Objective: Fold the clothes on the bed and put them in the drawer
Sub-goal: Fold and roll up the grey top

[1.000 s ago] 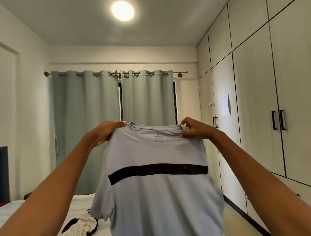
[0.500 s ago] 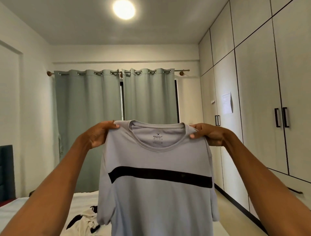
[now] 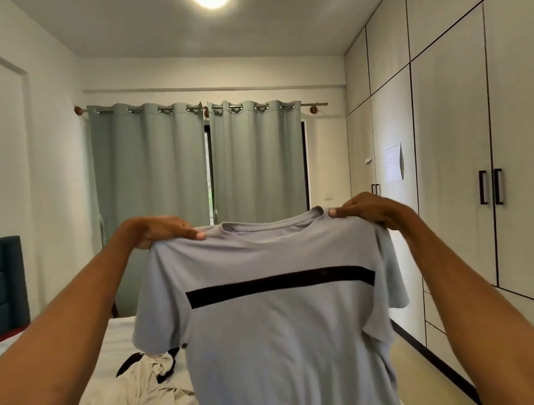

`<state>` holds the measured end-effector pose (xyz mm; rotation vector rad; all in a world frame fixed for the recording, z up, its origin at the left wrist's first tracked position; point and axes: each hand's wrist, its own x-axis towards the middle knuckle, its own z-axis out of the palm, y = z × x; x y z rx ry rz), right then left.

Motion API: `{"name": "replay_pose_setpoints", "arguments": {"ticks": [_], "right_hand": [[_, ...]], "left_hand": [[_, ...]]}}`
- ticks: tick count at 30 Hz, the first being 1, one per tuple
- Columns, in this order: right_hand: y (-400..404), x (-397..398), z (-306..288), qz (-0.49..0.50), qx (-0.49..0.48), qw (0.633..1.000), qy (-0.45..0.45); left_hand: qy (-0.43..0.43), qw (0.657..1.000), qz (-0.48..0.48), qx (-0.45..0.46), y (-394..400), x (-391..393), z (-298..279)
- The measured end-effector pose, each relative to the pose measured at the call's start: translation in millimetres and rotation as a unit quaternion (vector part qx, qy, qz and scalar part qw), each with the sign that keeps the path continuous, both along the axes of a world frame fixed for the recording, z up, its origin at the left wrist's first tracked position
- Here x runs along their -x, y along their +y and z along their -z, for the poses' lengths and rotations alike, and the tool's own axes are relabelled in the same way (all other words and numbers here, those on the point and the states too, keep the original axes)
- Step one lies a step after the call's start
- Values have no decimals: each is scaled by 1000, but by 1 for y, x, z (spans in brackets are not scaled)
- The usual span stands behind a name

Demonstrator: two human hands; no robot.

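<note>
Lowered, tilted T-shirt point(image 3: 283, 326) between gripping hands

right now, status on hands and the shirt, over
Left hand and right hand each grip a shoulder of the grey t-shirt. Shirt held up, unfolded. Cream garment on the bed below. Nothing blocking.

Green curtains point(image 3: 196, 162) drawn, white wardrobe point(image 3: 450, 144) right, ceiling light point(image 3: 212, 2) on

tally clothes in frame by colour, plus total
Grey with black stripe: 1, the T-shirt held up by left hand and right hand
Cream with black trim: 1, the crumpled garment on the bed
Total: 2
</note>
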<state>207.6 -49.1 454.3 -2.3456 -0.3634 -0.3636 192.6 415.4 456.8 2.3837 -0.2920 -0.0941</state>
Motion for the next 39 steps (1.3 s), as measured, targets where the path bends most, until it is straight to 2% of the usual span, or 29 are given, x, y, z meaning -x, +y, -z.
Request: {"name": "replay_pose_setpoints", "arguments": {"ticks": [2,5,9,12,14,15,17,19,20,22,25,28,31,34,39], "right_hand": [[-15,2,1,-63,14,993,97],[-31,-14,9,-131,10,974,186],[-32,-63,28,-75,94,957,265],[-23,-119,50,-20,97,944,315],[-15,-166,66,43,92,958,267],[-10,-189,71,80,104,971,198],[2,-233,71,150,111,982,-6],[14,-267,57,176,36,971,-158],[20,-279,46,173,-10,962,-211],[25,-301,15,159,-84,937,-301],[20,-324,-22,130,-105,904,-394],[13,-332,-29,124,-75,891,-430],[11,-332,-2,112,-57,907,-401],[9,-319,52,118,-39,926,-357],[-1,-276,184,136,9,962,-235]], "left_hand": [[63,997,27,45,7,0,6],[86,992,36,86,16,-18,18],[127,992,-13,-12,10,-68,40],[116,990,-67,-42,-7,-117,62],[96,989,-109,21,-21,-155,74],[67,986,-138,70,-30,-172,78],[-81,973,-201,84,-43,-214,80],[-259,926,-271,50,-57,-247,69],[-314,905,-281,63,-63,-257,61],[-391,875,-261,113,-69,-280,42],[-472,834,-237,163,-69,-302,14],[-488,824,-234,170,-70,-303,8],[-470,838,-231,155,-68,-299,35],[-431,864,-225,132,-64,-284,87],[-320,916,-217,111,-64,-234,214]]}}
